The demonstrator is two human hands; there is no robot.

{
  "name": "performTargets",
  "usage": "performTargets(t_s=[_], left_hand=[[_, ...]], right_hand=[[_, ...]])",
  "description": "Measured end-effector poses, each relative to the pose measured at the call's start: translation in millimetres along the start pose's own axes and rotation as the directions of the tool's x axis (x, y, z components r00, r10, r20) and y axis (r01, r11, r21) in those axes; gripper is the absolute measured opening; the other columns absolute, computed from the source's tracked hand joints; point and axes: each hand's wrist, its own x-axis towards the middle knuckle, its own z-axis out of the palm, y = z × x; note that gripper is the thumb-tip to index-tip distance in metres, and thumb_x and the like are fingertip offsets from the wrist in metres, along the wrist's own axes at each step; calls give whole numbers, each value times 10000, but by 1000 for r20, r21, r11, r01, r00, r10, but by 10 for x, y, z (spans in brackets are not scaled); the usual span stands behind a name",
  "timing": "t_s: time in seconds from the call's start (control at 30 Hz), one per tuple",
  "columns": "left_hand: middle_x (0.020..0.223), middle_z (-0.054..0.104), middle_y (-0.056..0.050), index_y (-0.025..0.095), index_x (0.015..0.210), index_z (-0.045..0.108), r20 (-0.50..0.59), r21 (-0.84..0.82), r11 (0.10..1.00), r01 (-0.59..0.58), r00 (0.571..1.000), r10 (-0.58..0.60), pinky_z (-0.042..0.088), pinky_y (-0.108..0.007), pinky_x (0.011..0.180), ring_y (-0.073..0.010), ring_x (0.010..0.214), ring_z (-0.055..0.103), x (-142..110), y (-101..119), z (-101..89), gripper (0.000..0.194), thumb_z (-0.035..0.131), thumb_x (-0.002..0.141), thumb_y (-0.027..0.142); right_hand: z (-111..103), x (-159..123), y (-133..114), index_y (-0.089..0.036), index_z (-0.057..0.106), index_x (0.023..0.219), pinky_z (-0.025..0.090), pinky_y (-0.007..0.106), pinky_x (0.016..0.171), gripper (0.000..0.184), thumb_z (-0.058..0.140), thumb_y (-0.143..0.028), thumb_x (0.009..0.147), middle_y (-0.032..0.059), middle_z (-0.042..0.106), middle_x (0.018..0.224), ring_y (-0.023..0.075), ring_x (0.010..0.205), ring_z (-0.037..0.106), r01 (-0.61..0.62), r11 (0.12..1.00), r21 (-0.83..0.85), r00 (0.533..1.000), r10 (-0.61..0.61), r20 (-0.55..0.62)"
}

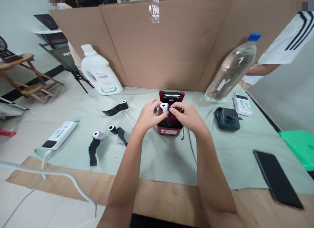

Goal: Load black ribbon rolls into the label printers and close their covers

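Roll [163, 107], mid-frame above printer [169, 124], end up, gripped by left hand [148, 116]; right hand [190, 116] pinches its strip [168, 108].

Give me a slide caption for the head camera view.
Two hands hold a small paper roll over an open red printer, three more rolls to the left.

A single head-mounted camera looks forward and steeply down from above the near edge of the bench [171, 162], taking in both forearms and the cardboard [162, 44] beyond.
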Motion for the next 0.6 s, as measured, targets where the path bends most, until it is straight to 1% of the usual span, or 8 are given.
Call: performTargets(t_s=[0.1,0.17,0.23,0.3,0.37,0.47,0.53,0.6], left_hand=[[834,640,4,207,899,623,-8,-104,993,64,998,-65,457,-238,596,-123,656,566,3,0,3,133,679,818,297],[870,666,5,207,933,630,-5,-178,979,102,995,-104,448,-228,573,-118,648,588,2,-18,4,143,656,803,261],[934,684,1,208,959,636,-13,-228,967,112,993,-119,440,-218,559,-106,641,596,5,-52,12,193,636,766,209],[963,697,-2,209,976,642,-29,-267,957,112,992,-124,444,-213,565,-99,642,597,13,-99,38,235,624,743,188],[945,710,-9,207,980,655,-54,-295,949,111,990,-133,462,-214,591,-111,680,612,27,-154,82,233,626,749,213],[943,727,-28,205,990,692,-83,-302,947,109,987,-140,479,-215,620,-139,771,641,45,-230,158,242,627,762,256],[942,734,-32,202,986,716,-78,-289,952,100,989,-127,484,-217,634,-147,802,649,50,-264,198,242,615,772,251],[901,735,-25,200,991,730,-58,-272,957,98,991,-118,493,-225,652,-151,795,653,49,-278,223,240,598,794,233]], right_hand=[[-108,-18,-7,-226,737,882,489,315,676,297,556,-451,955,40,730,869,195,787,638,-65,985,159,997,57,54],[-187,-16,49,-223,750,946,525,318,694,330,573,-501,945,67,750,920,206,827,675,-142,949,283,990,133,50],[-246,-6,139,-224,746,981,547,323,702,316,608,-503,921,82,758,956,206,837,694,-205,908,364,978,208,32],[-267,5,231,-233,740,1011,558,329,704,263,652,-448,889,82,761,992,199,829,698,-243,893,380,967,253,25],[-245,18,292,-242,733,1080,563,339,730,261,682,-358,852,75,763,1029,195,839,699,-242,902,357,970,232,73],[-157,41,311,-258,682,1250,563,354,805,448,690,-252,802,61,759,1076,203,913,701,-169,918,358,979,114,170],[-92,59,301,-268,645,1313,558,357,834,521,684,-238,795,50,753,1096,205,940,698,-111,922,371,985,52,167],[-40,77,301,-265,660,1285,551,356,837,474,670,-252,811,42,751,1087,201,924,693,-60,937,343,992,17,127]])
